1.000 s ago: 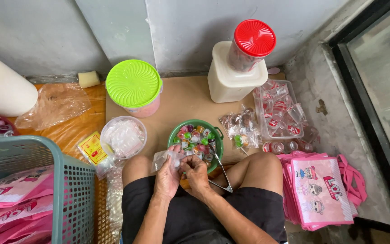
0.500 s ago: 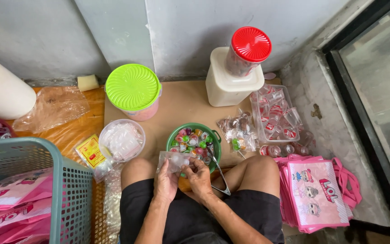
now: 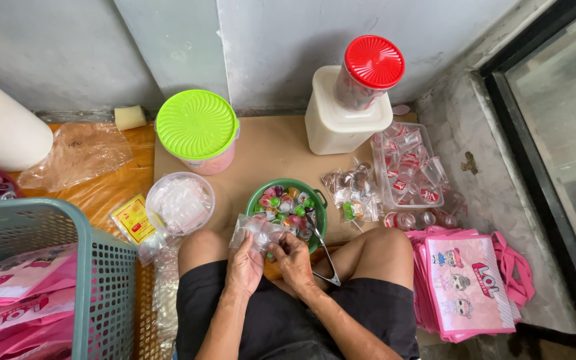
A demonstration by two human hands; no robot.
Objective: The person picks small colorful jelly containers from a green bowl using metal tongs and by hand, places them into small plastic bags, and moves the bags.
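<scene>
Fingers (image 3: 256,245) of the left hand (image 3: 245,267) curl closed around the lower edge of a small clear plastic bag (image 3: 256,230); fingers of the right hand (image 3: 295,261) pinch the same bag from its right side, both hands pressed close together. Bag: crumpled, transparent, held above the person's lap, touching the near rim of a green bowl (image 3: 317,207). Bowl: round, on the cardboard sheet (image 3: 268,150) between the knees, filled with small jelly cups (image 3: 287,207) in red, green, orange and purple. Metal tongs (image 3: 323,257): resting with tips in the bowl, handles lying toward the right thigh. Left of bowl: round clear tub (image 3: 180,202) holding folded plastic bags; beside it a yellow packet (image 3: 132,219). Behind: pink container with lime-green lid (image 3: 197,125); cream square canister (image 3: 338,120) with a red-lidded jar (image 3: 368,72) on top. Right of bowl: filled clear bags of sweets (image 3: 353,193), then a clear tray (image 3: 411,167) of small sealed cups. Far right: stack of pink cartoon-printed tote bags (image 3: 468,280). Lower left: teal mesh basket (image 3: 98,267) holding more pink bags.
</scene>
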